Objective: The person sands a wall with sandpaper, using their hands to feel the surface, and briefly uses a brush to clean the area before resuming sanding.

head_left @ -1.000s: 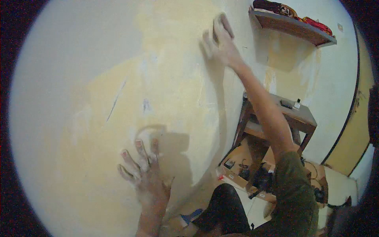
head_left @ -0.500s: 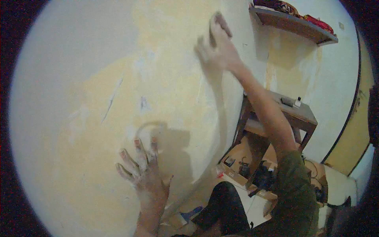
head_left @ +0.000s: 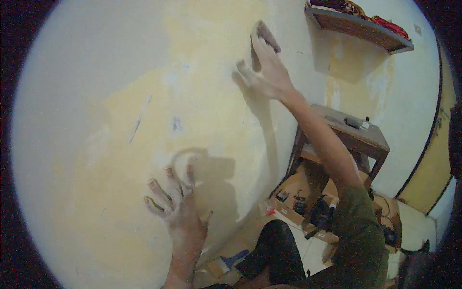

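Against the pale yellow and white patched wall (head_left: 120,192), my left hand (head_left: 182,212) rests with its fingers spread and dusted white; nothing is in it. Higher up and to the right, my right hand (head_left: 270,74) presses a dark, flat piece of sandpaper (head_left: 269,39) to the wall. Its fingers lie over the piece and cover part of it, while the thumb stands apart. White filler streaks and patches mark the wall between the hands, among them a thin slanting line and a small bluish-white spot (head_left: 178,124).
A wooden table (head_left: 361,137) with small items on top stands to the right, with cardboard boxes (head_left: 308,219) and dark cables beneath. Above it is a wall shelf (head_left: 358,29) holding folded cloths. A blue-handled brush (head_left: 236,257) lies on the floor near my bent knee (head_left: 276,245).
My right hand has moved slightly down and to the left along the wall with the sandpaper. My left hand stays on the wall; the view has shifted a little.
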Demonstrator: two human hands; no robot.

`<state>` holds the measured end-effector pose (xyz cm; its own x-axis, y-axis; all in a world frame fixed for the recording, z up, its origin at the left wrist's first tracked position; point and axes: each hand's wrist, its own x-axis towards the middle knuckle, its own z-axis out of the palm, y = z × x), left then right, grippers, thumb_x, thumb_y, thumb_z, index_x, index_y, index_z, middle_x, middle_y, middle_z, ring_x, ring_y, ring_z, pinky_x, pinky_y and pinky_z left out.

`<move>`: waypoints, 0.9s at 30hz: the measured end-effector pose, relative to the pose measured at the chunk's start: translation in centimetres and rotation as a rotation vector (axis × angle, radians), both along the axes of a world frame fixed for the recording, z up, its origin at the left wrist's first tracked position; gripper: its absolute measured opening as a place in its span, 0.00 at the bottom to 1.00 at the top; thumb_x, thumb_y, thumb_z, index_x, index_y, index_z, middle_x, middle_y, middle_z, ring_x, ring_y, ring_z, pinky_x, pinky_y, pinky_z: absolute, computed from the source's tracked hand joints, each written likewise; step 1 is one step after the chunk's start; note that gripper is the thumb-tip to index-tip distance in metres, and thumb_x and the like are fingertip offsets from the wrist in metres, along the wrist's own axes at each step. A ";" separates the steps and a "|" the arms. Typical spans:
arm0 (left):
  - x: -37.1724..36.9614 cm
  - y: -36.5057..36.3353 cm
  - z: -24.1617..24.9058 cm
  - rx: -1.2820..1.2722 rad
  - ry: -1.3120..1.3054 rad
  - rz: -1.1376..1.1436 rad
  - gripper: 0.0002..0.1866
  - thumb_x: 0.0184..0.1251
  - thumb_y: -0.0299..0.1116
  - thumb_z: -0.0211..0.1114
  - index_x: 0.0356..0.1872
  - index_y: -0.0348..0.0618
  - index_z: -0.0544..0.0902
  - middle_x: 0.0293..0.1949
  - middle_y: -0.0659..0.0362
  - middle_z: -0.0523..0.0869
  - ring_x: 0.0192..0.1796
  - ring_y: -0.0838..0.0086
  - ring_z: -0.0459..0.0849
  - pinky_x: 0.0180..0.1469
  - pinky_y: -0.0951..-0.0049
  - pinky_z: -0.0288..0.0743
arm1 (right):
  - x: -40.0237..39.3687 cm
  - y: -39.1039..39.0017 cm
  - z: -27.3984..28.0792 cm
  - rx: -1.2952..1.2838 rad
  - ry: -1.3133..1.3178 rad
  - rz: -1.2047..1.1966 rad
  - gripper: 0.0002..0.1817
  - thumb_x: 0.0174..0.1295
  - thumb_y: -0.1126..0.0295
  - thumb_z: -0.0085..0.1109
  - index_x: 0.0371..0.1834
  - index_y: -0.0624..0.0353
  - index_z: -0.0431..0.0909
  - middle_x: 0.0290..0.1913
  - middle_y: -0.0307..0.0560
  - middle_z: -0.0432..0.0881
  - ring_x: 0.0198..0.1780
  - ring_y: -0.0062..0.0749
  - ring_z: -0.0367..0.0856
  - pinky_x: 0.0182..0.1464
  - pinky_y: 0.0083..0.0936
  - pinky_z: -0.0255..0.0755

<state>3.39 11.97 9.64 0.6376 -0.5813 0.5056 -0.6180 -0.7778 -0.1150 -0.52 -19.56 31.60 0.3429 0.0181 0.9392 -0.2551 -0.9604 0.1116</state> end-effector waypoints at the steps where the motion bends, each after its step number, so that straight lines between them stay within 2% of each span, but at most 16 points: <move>1: -0.6 -0.6 0.9 0.078 0.014 0.074 0.72 0.44 0.59 0.85 0.87 0.56 0.46 0.86 0.40 0.37 0.82 0.23 0.35 0.77 0.19 0.38 | 0.2 -0.7 -0.9 -0.064 -0.013 -0.044 0.58 0.68 0.32 0.54 0.84 0.69 0.49 0.73 0.75 0.69 0.75 0.62 0.70 0.76 0.50 0.64; 3: -0.2 -0.8 1.1 0.051 0.006 0.066 0.72 0.43 0.59 0.85 0.87 0.56 0.46 0.86 0.40 0.37 0.82 0.23 0.35 0.77 0.20 0.38 | 1.2 -1.9 0.4 -0.105 -0.079 -0.010 0.58 0.69 0.32 0.53 0.84 0.70 0.47 0.71 0.75 0.70 0.75 0.63 0.70 0.75 0.50 0.65; 5: 0.8 0.3 -0.6 -0.113 -0.027 -0.132 0.72 0.43 0.59 0.85 0.87 0.56 0.47 0.86 0.41 0.38 0.82 0.23 0.35 0.77 0.20 0.38 | 1.1 -3.6 6.7 0.125 -0.044 0.017 0.55 0.70 0.33 0.52 0.83 0.70 0.51 0.71 0.74 0.71 0.76 0.63 0.69 0.75 0.50 0.65; 6: 0.8 0.2 -0.6 -0.109 -0.029 -0.127 0.72 0.43 0.58 0.85 0.87 0.57 0.46 0.86 0.41 0.38 0.83 0.23 0.35 0.77 0.20 0.38 | 0.3 -3.8 8.9 0.236 -0.026 0.024 0.54 0.70 0.33 0.51 0.82 0.70 0.53 0.71 0.73 0.72 0.76 0.63 0.69 0.74 0.50 0.66; 9: 0.4 0.0 -0.8 -0.124 -0.031 -0.115 0.72 0.44 0.57 0.85 0.87 0.58 0.46 0.86 0.41 0.38 0.83 0.23 0.35 0.77 0.20 0.37 | -1.0 -0.6 9.3 0.409 0.024 0.002 0.58 0.73 0.29 0.42 0.87 0.64 0.33 0.86 0.71 0.40 0.86 0.66 0.39 0.85 0.55 0.41; 11: 0.4 0.1 -0.9 -0.141 -0.047 -0.122 0.71 0.44 0.55 0.86 0.87 0.58 0.46 0.86 0.42 0.38 0.83 0.23 0.35 0.77 0.19 0.37 | -1.0 -0.8 5.2 0.251 0.028 0.030 0.51 0.71 0.32 0.48 0.80 0.67 0.52 0.74 0.71 0.63 0.78 0.63 0.61 0.77 0.51 0.59; 12: 1.0 0.2 -1.8 -0.225 -0.076 -0.222 0.71 0.44 0.55 0.86 0.87 0.58 0.46 0.86 0.42 0.38 0.83 0.23 0.35 0.77 0.19 0.37 | -0.8 -0.7 2.8 0.171 0.027 0.054 0.49 0.70 0.34 0.51 0.77 0.68 0.62 0.68 0.71 0.75 0.73 0.61 0.73 0.73 0.49 0.68; 14: 2.3 0.5 -3.6 -0.329 -0.097 -0.351 0.71 0.45 0.54 0.86 0.87 0.58 0.46 0.87 0.42 0.38 0.82 0.23 0.35 0.77 0.19 0.36 | -0.7 1.1 -3.4 -0.239 -0.059 -0.035 0.44 0.70 0.35 0.53 0.73 0.65 0.66 0.61 0.66 0.79 0.66 0.58 0.78 0.67 0.50 0.71; 16: 2.1 0.7 -2.8 -0.315 -0.042 -0.357 0.71 0.45 0.53 0.86 0.87 0.58 0.46 0.86 0.42 0.38 0.82 0.22 0.34 0.77 0.19 0.37 | 0.1 1.8 -4.9 -0.306 -0.086 0.003 0.41 0.69 0.37 0.55 0.71 0.63 0.68 0.56 0.64 0.80 0.60 0.56 0.80 0.63 0.50 0.73; 18: 2.0 1.3 -2.9 -0.282 -0.013 -0.343 0.70 0.45 0.53 0.86 0.87 0.58 0.47 0.86 0.42 0.37 0.82 0.22 0.34 0.77 0.19 0.37 | 0.7 1.2 -2.2 -0.013 -0.044 0.158 0.40 0.68 0.39 0.58 0.71 0.61 0.68 0.52 0.62 0.80 0.55 0.56 0.80 0.60 0.50 0.73; 19: 2.3 1.2 -3.3 -0.287 -0.027 -0.356 0.70 0.45 0.53 0.86 0.87 0.59 0.47 0.86 0.42 0.37 0.82 0.22 0.34 0.77 0.18 0.37 | 1.2 -0.2 0.7 0.094 0.028 0.054 0.39 0.67 0.43 0.61 0.70 0.61 0.68 0.49 0.60 0.79 0.54 0.54 0.78 0.59 0.51 0.71; 22: 1.7 0.2 -1.9 -0.196 -0.071 -0.214 0.70 0.45 0.52 0.86 0.87 0.60 0.47 0.86 0.41 0.37 0.82 0.22 0.34 0.76 0.18 0.37 | 1.4 1.1 3.3 0.249 0.000 0.092 0.58 0.74 0.28 0.37 0.86 0.67 0.32 0.86 0.74 0.39 0.86 0.66 0.40 0.85 0.56 0.42; 23: 1.2 0.0 -1.7 -0.168 -0.071 -0.178 0.70 0.45 0.53 0.86 0.87 0.60 0.47 0.86 0.41 0.37 0.82 0.22 0.34 0.76 0.18 0.37 | 1.4 1.3 1.9 0.167 0.033 -0.011 0.54 0.77 0.31 0.33 0.86 0.68 0.32 0.87 0.70 0.39 0.87 0.65 0.38 0.85 0.54 0.39; 25: 0.7 -0.2 -1.3 -0.141 -0.069 -0.137 0.70 0.45 0.53 0.85 0.87 0.61 0.47 0.86 0.42 0.37 0.82 0.22 0.33 0.76 0.17 0.37 | 1.1 2.1 -3.2 0.098 0.038 0.129 0.45 0.64 0.41 0.64 0.74 0.64 0.65 0.58 0.65 0.77 0.61 0.60 0.75 0.65 0.51 0.69; 26: 0.9 -0.1 -1.6 -0.165 -0.076 -0.167 0.70 0.45 0.53 0.85 0.87 0.61 0.47 0.86 0.42 0.37 0.82 0.22 0.33 0.76 0.17 0.36 | 0.6 3.2 -6.8 -0.101 0.014 0.069 0.49 0.62 0.40 0.65 0.77 0.65 0.62 0.65 0.68 0.73 0.68 0.64 0.70 0.70 0.53 0.66; 27: 1.0 0.0 -1.9 -0.188 -0.083 -0.197 0.70 0.45 0.53 0.85 0.87 0.62 0.48 0.86 0.42 0.37 0.82 0.22 0.33 0.76 0.17 0.36 | 0.0 4.3 -10.1 -0.184 0.078 0.076 0.53 0.61 0.39 0.65 0.79 0.66 0.58 0.71 0.69 0.67 0.73 0.67 0.64 0.74 0.55 0.61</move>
<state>4.43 11.99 7.79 0.4735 -0.5813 0.6618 -0.7540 -0.6559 -0.0367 -0.48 -15.27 21.49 0.4056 0.2153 0.8883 -0.1664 -0.9382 0.3034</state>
